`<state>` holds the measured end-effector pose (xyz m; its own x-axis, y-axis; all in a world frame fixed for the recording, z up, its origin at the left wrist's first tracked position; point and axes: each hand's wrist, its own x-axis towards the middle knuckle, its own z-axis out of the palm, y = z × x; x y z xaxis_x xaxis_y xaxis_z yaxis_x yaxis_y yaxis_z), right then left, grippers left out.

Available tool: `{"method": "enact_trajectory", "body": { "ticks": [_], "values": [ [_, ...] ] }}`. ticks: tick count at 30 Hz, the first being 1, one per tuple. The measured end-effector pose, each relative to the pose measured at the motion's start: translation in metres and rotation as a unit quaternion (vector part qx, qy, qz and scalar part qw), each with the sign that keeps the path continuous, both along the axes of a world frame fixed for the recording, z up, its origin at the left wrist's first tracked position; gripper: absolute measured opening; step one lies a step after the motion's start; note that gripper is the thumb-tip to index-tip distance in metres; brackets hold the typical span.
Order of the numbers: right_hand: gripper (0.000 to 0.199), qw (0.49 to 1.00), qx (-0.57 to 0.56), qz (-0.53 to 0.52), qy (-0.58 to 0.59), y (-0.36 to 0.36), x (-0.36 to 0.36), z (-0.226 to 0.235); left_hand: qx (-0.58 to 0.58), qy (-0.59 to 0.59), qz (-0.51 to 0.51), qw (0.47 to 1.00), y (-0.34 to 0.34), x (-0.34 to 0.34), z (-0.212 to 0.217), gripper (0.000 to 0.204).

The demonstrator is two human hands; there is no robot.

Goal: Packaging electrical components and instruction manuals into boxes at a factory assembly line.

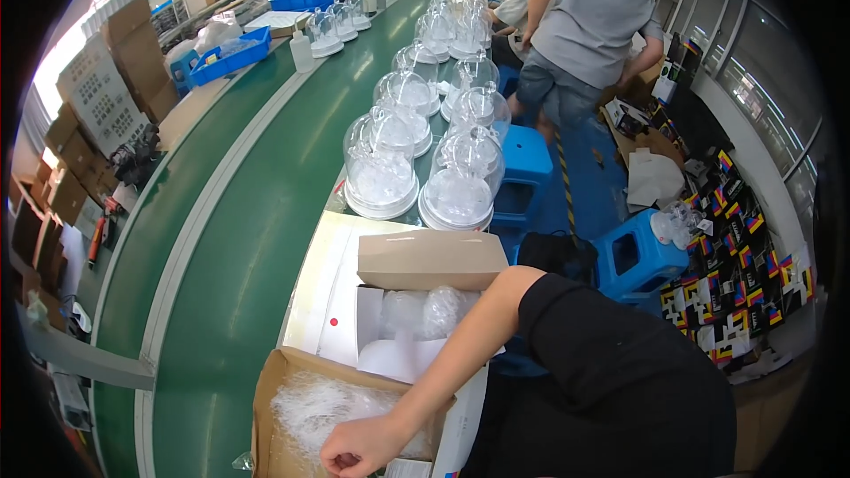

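My right hand (365, 447) hangs low at the near edge of the view, its fingers curled closed; what is in them, if anything, is hidden. Beneath and beside it stands an open brown cardboard box (263, 403) holding a tangle of white shredded filler (328, 403). Just beyond the forearm lies an open white box (368, 314) with clear plastic-wrapped items (429, 312) inside and its brown flap (432, 258) raised. My left hand is out of the picture.
Several clear domes on white bases (381, 164) line the table ahead. A green conveyor belt (257, 239) runs along the left. Blue stools (522, 159) stand at right, near a standing person (589, 26). Printed black boxes (735, 265) pile up far right.
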<state>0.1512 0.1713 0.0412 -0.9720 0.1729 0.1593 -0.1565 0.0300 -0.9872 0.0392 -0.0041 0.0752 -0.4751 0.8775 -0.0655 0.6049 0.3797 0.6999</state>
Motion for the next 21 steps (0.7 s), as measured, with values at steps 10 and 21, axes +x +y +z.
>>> {"method": "enact_trajectory", "body": {
  "ticks": [10,21],
  "values": [
    [0.010,1.000,-0.001,-0.002,0.016,0.003,0.004,0.002,0.008,-0.011,-0.011,1.000,0.001,0.002,0.002,0.015],
    [0.008,1.000,-0.005,0.019,0.008,0.001,0.001,0.003,0.019,-0.039,-0.028,0.999,0.000,-0.001,0.008,0.015]
  ]
}}
